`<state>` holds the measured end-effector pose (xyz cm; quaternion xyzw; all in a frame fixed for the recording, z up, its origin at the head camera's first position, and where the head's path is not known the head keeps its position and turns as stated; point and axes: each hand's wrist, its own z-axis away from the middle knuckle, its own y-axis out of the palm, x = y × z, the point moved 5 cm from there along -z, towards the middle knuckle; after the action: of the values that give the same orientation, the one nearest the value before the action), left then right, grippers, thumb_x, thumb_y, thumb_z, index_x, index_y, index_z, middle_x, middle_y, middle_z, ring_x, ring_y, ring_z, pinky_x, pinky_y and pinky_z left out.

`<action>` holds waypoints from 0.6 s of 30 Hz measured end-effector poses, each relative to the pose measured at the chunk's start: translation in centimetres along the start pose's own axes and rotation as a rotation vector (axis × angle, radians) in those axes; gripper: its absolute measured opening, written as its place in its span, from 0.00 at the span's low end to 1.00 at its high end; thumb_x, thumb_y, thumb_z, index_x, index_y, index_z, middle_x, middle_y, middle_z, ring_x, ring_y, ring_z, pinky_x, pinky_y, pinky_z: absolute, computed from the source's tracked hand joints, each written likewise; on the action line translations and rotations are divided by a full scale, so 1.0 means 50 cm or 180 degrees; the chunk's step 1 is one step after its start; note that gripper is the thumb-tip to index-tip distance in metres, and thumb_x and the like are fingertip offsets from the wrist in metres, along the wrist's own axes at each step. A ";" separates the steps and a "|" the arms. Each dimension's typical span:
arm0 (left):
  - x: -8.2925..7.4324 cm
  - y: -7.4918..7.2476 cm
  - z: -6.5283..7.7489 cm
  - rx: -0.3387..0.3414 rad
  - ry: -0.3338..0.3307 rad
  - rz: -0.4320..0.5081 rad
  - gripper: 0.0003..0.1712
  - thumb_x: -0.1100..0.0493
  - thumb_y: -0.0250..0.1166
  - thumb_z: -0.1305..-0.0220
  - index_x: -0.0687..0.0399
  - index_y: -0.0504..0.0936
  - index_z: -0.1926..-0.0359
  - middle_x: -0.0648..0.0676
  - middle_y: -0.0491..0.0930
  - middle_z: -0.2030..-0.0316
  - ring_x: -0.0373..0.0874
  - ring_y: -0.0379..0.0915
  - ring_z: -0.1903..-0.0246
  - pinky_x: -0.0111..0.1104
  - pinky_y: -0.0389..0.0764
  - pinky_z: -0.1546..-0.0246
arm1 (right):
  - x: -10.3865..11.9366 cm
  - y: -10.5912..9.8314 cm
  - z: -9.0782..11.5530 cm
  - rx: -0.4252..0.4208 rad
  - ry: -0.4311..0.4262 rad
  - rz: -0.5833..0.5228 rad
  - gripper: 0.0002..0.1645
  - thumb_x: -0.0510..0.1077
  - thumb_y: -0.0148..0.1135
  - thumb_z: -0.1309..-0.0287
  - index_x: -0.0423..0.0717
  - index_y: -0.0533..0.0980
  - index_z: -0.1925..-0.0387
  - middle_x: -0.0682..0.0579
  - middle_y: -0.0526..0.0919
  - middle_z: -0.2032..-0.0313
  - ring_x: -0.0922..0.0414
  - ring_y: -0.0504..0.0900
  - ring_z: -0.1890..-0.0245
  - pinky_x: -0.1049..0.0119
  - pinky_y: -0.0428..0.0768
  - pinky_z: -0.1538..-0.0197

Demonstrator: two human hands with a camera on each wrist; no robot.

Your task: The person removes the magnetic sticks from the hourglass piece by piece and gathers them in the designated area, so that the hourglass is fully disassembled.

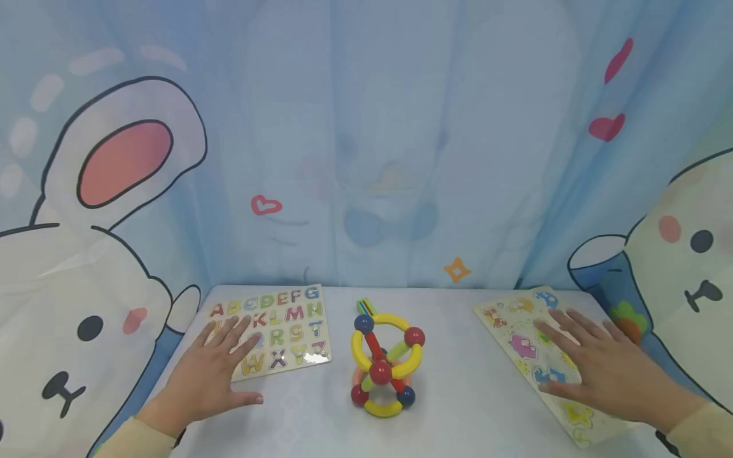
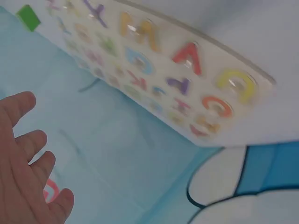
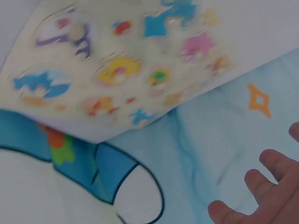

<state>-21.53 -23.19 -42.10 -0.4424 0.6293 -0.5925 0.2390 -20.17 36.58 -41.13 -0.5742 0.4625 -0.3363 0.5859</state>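
The person's left hand [image 1: 212, 375] is spread, holding nothing, over the letter board [image 1: 286, 332] at the table's [image 1: 458, 381] back left corner. The right hand [image 1: 615, 375], equally loose and unladen, hovers over the picture board [image 1: 535, 357] along the right edge. Both boards look thin, stiff and light, easiest taken by their rims. Between the side edges stands the ball-and-rod toy [image 1: 380, 372]: probably light, smooth, liable to part at its joints; I'd cradle it low.
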 end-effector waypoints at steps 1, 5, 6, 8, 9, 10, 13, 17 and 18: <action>-0.010 0.000 -0.005 -0.0017 0.0002 0.0046 0.63 0.10 0.43 0.52 0.50 0.72 0.30 0.60 0.60 0.27 0.58 0.55 0.29 0.57 0.54 0.31 | 0.009 -0.003 -0.005 0.0015 -0.0012 -0.0086 0.63 0.84 0.53 0.51 0.52 0.56 0.24 0.37 0.59 0.28 0.35 0.53 0.29 0.35 0.26 0.34; -0.053 -0.001 -0.029 -0.0091 0.0008 0.0234 0.61 0.11 0.44 0.51 0.47 0.70 0.29 0.58 0.58 0.26 0.57 0.54 0.28 0.56 0.54 0.30 | 0.056 -0.017 -0.025 -0.0018 -0.0104 -0.0381 0.61 0.82 0.54 0.50 0.53 0.57 0.24 0.37 0.59 0.28 0.35 0.56 0.30 0.26 0.48 0.35; -0.065 -0.002 -0.035 -0.0096 0.0006 0.0298 0.61 0.11 0.44 0.50 0.46 0.69 0.28 0.57 0.57 0.26 0.56 0.53 0.28 0.56 0.54 0.30 | 0.069 -0.022 -0.030 -0.0050 -0.0143 -0.0446 0.61 0.82 0.55 0.49 0.53 0.56 0.24 0.37 0.60 0.28 0.35 0.57 0.30 0.26 0.52 0.36; -0.089 -0.004 -0.047 -0.0086 -0.0009 0.0438 0.60 0.12 0.45 0.50 0.44 0.67 0.27 0.56 0.56 0.25 0.55 0.52 0.27 0.55 0.54 0.30 | 0.099 -0.031 -0.043 -0.0122 -0.0220 -0.0571 0.60 0.81 0.55 0.48 0.53 0.56 0.24 0.38 0.61 0.29 0.35 0.60 0.32 0.28 0.58 0.38; -0.101 -0.006 -0.053 -0.0079 -0.0024 0.0513 0.60 0.12 0.45 0.50 0.43 0.66 0.26 0.55 0.56 0.25 0.55 0.52 0.27 0.55 0.55 0.30 | 0.114 -0.035 -0.050 -0.0152 -0.0239 -0.0638 0.59 0.81 0.54 0.48 0.53 0.57 0.24 0.39 0.61 0.29 0.36 0.62 0.32 0.29 0.61 0.38; -0.112 -0.007 -0.060 -0.0075 -0.0057 0.0601 0.59 0.12 0.45 0.50 0.42 0.65 0.26 0.54 0.55 0.24 0.54 0.51 0.27 0.54 0.56 0.30 | 0.129 -0.039 -0.058 -0.0174 -0.0251 -0.0702 0.59 0.81 0.54 0.47 0.53 0.57 0.24 0.40 0.61 0.29 0.37 0.63 0.32 0.30 0.63 0.38; -0.144 -0.012 -0.080 -0.0058 -0.0179 0.0933 0.58 0.13 0.46 0.49 0.39 0.62 0.24 0.50 0.54 0.24 0.50 0.51 0.27 0.52 0.58 0.31 | 0.178 -0.049 -0.081 -0.0130 -0.0194 -0.0940 0.60 0.83 0.51 0.49 0.54 0.57 0.24 0.42 0.62 0.29 0.38 0.65 0.33 0.33 0.67 0.39; -0.183 -0.020 -0.110 -0.0086 -0.0380 0.1645 0.56 0.17 0.53 0.46 0.36 0.56 0.22 0.47 0.53 0.24 0.48 0.53 0.28 0.52 0.63 0.33 | 0.242 -0.051 -0.107 -0.0026 -0.0048 -0.1413 0.60 0.84 0.50 0.50 0.56 0.56 0.24 0.45 0.63 0.28 0.40 0.67 0.34 0.34 0.72 0.42; -0.192 -0.021 -0.117 -0.0082 -0.0431 0.1882 0.56 0.19 0.56 0.46 0.35 0.54 0.22 0.46 0.53 0.24 0.48 0.54 0.28 0.53 0.64 0.34 | 0.258 -0.049 -0.112 0.0006 -0.0014 -0.1566 0.60 0.84 0.51 0.50 0.56 0.56 0.24 0.45 0.63 0.29 0.41 0.67 0.34 0.35 0.72 0.42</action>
<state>-21.34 -11.90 -42.14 -0.2815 0.7209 -0.4584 0.4369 -20.58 22.31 -40.26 -0.6697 0.3072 -0.4681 0.4879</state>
